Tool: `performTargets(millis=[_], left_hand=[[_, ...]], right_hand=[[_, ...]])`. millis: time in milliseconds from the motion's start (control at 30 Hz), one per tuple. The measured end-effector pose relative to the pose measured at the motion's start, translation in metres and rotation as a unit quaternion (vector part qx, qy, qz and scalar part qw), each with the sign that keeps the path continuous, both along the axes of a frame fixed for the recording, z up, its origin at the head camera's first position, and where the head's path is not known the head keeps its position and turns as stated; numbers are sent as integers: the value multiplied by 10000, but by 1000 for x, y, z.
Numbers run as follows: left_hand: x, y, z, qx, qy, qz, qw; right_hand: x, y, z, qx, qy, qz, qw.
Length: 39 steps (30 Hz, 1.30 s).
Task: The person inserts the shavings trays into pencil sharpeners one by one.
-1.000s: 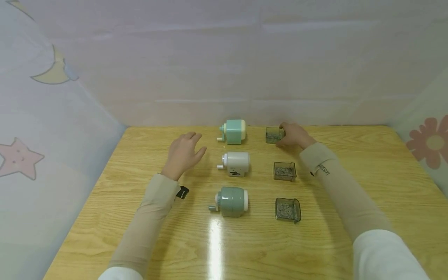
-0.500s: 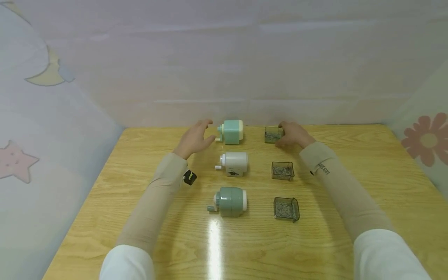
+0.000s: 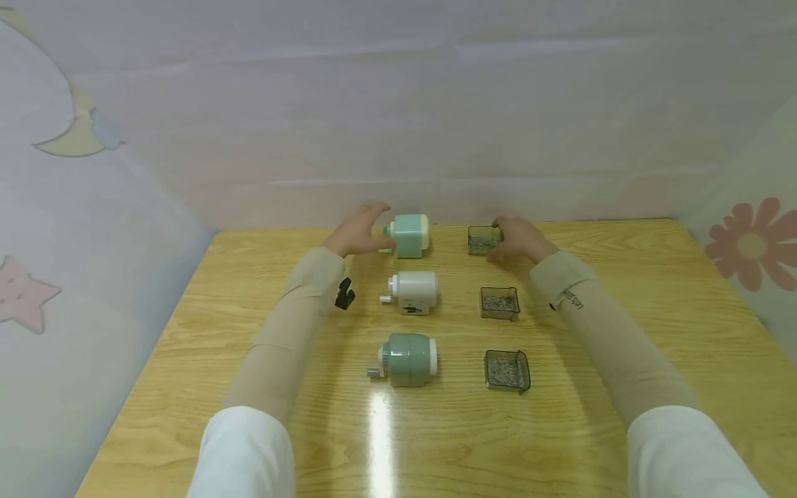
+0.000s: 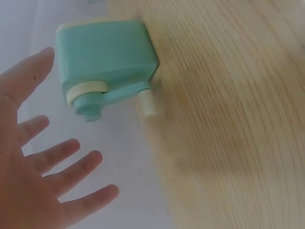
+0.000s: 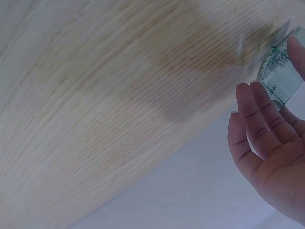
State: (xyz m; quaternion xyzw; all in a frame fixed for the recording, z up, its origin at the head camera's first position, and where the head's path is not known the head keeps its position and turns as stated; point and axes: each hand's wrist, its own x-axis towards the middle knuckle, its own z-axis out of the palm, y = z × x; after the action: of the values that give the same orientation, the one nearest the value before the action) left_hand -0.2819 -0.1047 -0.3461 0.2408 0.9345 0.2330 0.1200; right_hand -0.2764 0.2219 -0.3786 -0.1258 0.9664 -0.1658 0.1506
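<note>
At the back of the table a teal pencil sharpener (image 3: 408, 236) with a cream end lies with its crank to the left. My left hand (image 3: 361, 232) reaches to its crank side, fingers spread; in the left wrist view, the hand (image 4: 33, 157) is apart from the sharpener (image 4: 105, 55). To its right, my right hand (image 3: 521, 238) grips the right end of a clear shavings drawer (image 3: 481, 240) between thumb and fingers. In the right wrist view this drawer (image 5: 283, 78) shows grey shavings inside, partly covered by the thumb.
A white sharpener (image 3: 417, 289) and a dark green sharpener (image 3: 411, 360) stand in a column nearer the front. Right of them sit two more shavings drawers (image 3: 499, 304), the front drawer (image 3: 507, 371) also holding shavings. A pale wall cloth (image 3: 349, 138) rises behind the table (image 3: 598, 443).
My left hand has moved right and farther back, coming up beside the teal sharpener. The right hand stays at the back drawer; the view shifts slightly.
</note>
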Motion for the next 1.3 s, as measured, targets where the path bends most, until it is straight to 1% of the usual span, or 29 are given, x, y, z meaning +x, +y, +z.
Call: performTargets(millis=[100,167,267,400,567,767,1033,1300], left_hand=[[-5,3,-4,-81,-33,-130,9999],[-7,6,-7,-125,11,-244,9996],[-8,10,-12,-29,10,-335,9994],[-8,13,-17,95,23,-270,9996],[-10,14,-21,82,77,-173,9998],[-9,18,-21,164,-43,-33,9999],[-8,21,-20,147,-133,90,9998],[-9,23,-21,78,-140,120,9998]], right_hand=[[0,-1,0,-12,-4,12,10000],[0,-2,0,-15,-10,26,10000],[0,-4,-1,-13,-19,34,10000],[-1,-4,-3,16,-15,50,10000],[-1,-2,-4,28,29,81,10000],[0,-3,-5,-1,57,103,9999],[1,-8,-3,-100,-71,-3,9999],[2,-9,-2,-60,-68,63,9999]])
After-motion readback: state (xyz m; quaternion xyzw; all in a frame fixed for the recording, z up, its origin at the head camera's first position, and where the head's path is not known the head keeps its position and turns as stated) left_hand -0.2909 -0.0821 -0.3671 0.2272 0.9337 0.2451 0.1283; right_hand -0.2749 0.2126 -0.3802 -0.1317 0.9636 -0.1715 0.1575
